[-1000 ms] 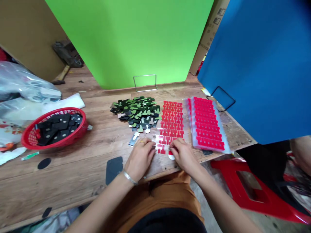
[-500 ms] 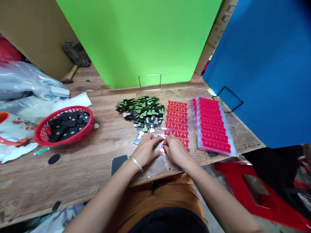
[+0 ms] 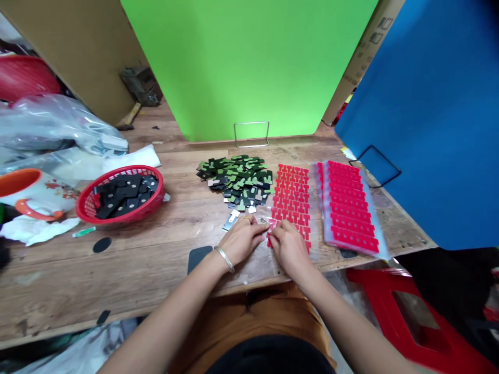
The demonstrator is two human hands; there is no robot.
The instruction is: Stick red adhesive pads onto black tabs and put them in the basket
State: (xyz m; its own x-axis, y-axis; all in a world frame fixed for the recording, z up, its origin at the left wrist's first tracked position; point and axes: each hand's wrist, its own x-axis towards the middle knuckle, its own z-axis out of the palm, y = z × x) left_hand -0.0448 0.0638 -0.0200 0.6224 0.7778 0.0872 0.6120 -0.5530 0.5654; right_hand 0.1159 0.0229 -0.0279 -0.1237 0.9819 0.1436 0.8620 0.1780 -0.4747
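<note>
My left hand [image 3: 242,240], with a bracelet at the wrist, has its fingers and thumb drawn together at the lower left edge of a clear sheet of red T-shaped stickers [image 3: 290,192]. My right hand [image 3: 291,249] lies over the sheet's lower part, thumb and fingers pinched. The fingertips of both hands nearly meet, with a little red by the right ones; what they grip is too small to make out. Beyond my left hand lies a flat metal piece [image 3: 231,220]. A pile of dark pieces with shiny tabs [image 3: 237,179] sits behind it.
A red basket [image 3: 158,200] of black pieces stands left, beside a white and orange mug [image 3: 42,192] and plastic bags [image 3: 58,127]. Stacked red sticker sheets [image 3: 351,208] lie right. Green [image 3: 249,62] and blue [image 3: 429,130] boards stand behind. A red stool [image 3: 380,306] is below right.
The view has swung slightly left, so everything sits further right. My right hand's fingers have shifted a little at the sheet's edge; my left hand stays close beside them.
</note>
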